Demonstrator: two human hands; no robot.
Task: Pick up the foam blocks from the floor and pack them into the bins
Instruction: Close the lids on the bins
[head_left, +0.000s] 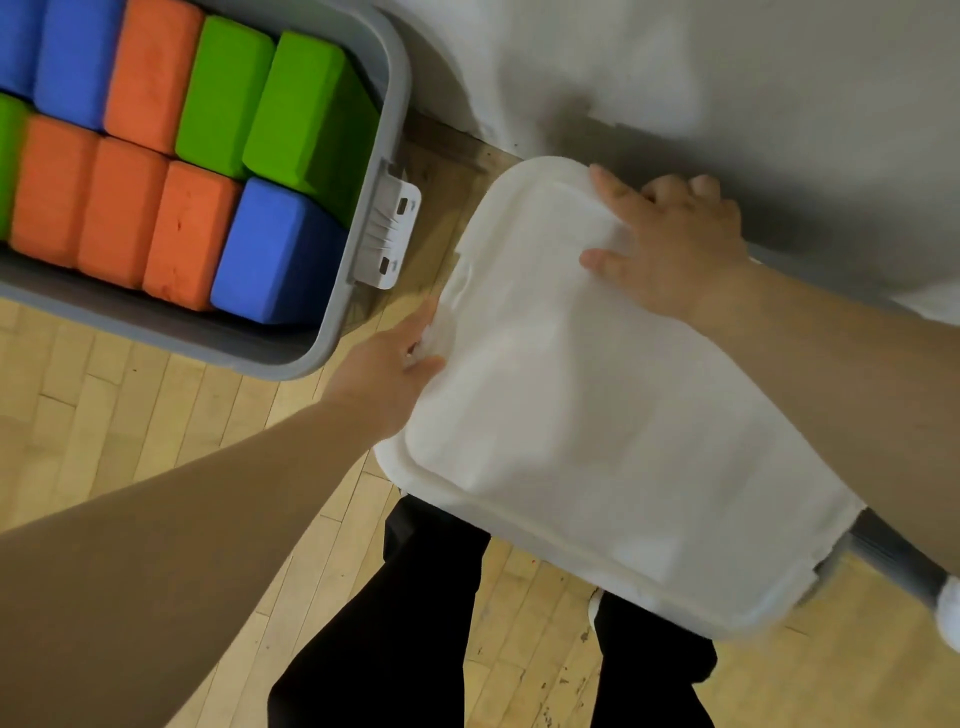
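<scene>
Snugly packed orange, green, blue foam blocks (124, 208), lid (597, 415) held

Foam blocks (156, 171) inside the bin (335, 312), lid (571, 405) just right of it.

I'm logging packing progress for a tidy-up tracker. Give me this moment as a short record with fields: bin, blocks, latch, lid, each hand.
bin: gray bin, open, on the wood floor
blocks: orange, green and blue foam blocks packed in rows inside it
latch: white latch on the bin's end
lid: white lid, off that bin, held beside it
left hand: grips the lid's left edge
right hand: holds its far edge, thumb on top
</scene>
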